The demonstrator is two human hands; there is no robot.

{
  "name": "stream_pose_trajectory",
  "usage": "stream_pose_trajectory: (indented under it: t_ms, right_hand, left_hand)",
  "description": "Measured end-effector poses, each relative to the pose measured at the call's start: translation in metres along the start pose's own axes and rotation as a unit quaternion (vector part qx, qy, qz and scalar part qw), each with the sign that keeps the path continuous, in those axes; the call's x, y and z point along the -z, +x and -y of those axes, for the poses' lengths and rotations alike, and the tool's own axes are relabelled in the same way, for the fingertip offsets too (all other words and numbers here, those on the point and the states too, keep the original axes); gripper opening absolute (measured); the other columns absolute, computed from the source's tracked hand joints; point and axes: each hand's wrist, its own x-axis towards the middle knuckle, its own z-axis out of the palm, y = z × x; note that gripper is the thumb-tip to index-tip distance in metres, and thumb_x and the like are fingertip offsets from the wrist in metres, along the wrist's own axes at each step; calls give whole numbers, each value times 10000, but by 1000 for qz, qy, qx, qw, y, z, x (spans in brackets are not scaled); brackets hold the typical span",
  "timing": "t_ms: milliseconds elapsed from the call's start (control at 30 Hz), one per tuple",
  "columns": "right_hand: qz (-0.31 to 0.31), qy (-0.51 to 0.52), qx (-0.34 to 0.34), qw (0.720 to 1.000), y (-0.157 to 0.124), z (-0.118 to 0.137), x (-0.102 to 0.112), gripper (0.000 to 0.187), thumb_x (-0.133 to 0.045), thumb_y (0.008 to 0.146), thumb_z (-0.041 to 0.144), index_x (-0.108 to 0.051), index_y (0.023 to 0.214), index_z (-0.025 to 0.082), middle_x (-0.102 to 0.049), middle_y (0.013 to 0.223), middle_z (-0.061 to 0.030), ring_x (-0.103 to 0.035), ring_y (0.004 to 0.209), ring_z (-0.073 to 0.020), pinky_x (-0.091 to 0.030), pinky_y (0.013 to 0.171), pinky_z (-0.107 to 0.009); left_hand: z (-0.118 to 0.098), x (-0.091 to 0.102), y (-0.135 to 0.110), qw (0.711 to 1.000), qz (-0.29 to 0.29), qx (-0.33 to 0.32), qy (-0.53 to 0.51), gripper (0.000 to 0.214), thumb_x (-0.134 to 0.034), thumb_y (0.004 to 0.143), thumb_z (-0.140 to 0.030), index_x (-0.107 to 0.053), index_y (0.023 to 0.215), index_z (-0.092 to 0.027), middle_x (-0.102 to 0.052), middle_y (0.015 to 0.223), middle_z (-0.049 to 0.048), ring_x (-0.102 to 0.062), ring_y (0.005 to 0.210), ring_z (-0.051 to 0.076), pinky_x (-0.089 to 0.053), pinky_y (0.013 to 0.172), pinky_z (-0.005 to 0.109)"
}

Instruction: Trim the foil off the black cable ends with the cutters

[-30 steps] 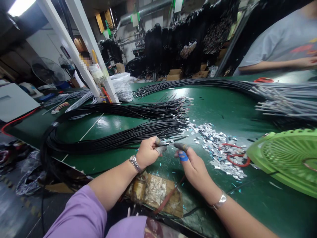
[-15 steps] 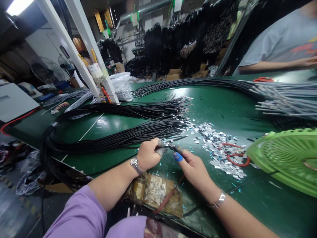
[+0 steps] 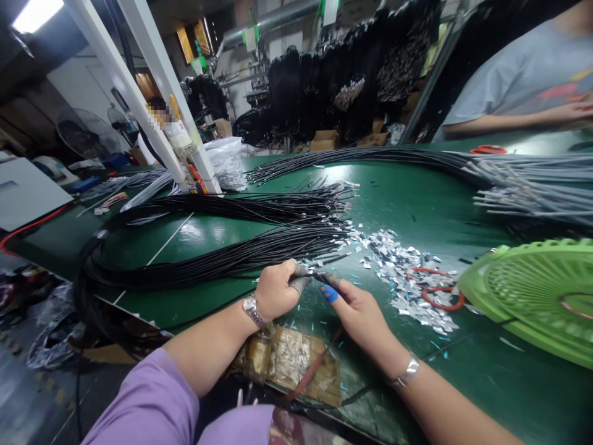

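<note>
Over the green table, my left hand (image 3: 279, 285) is closed on a black cable (image 3: 315, 276) near its end. My right hand (image 3: 359, 309), with blue wrapping on the thumb, pinches the same cable's end; the fingertips of both hands are almost together, and what lies between them is too small to make out. A thick bundle of black cables (image 3: 217, 259) curves round on the left, its ends just beyond my hands. Scraps of silver foil (image 3: 393, 262) and small blue bits lie to the right of these ends.
A green fan (image 3: 532, 296) stands at the right, by red-handled scissors (image 3: 445, 298). Grey cables (image 3: 519, 185) lie farther back. A taped cardboard piece (image 3: 296, 364) sits at the near edge. A white post (image 3: 171, 93) rises at the left. A co-worker (image 3: 519, 80) is across the table.
Both hands keep hold of the cable in nearly the same place. The whole view has shifted very slightly.
</note>
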Motion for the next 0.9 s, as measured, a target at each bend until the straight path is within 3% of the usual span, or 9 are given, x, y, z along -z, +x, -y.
stream_pose_trajectory:
  t_ms: [333, 600, 900]
  right_hand:
    - [8, 8, -17, 1000, 0, 0, 0, 306, -513, 794, 423, -721, 820, 201, -646, 650, -9, -576, 626, -200, -497, 620, -315]
    - [2, 2, -22, 1000, 0, 1, 2, 318, -518, 793, 455, -650, 635, 213, -560, 558, 8, -494, 540, -171, -439, 544, -290]
    - [23, -10, -16, 1000, 0, -2, 4, 332, -501, 799, 463, -696, 696, 215, -565, 570, 5, -495, 556, -175, -430, 543, -289]
  left_hand:
    - [-1, 1, 1, 1000, -1, -4, 11, 22, -641, 729, -176, -620, 722, -176, -665, 707, 23, -598, 639, 139, -425, 599, 228]
    - [-1, 3, 1, 999, 11, -17, 39, 18, -645, 732, -193, -631, 740, -186, -676, 740, 36, -622, 700, 166, -451, 644, 248]
    - [4, 8, 5, 993, 106, -13, -54, 156, -575, 827, -293, -612, 735, -172, -617, 617, 1, -549, 560, 103, -401, 548, 206]
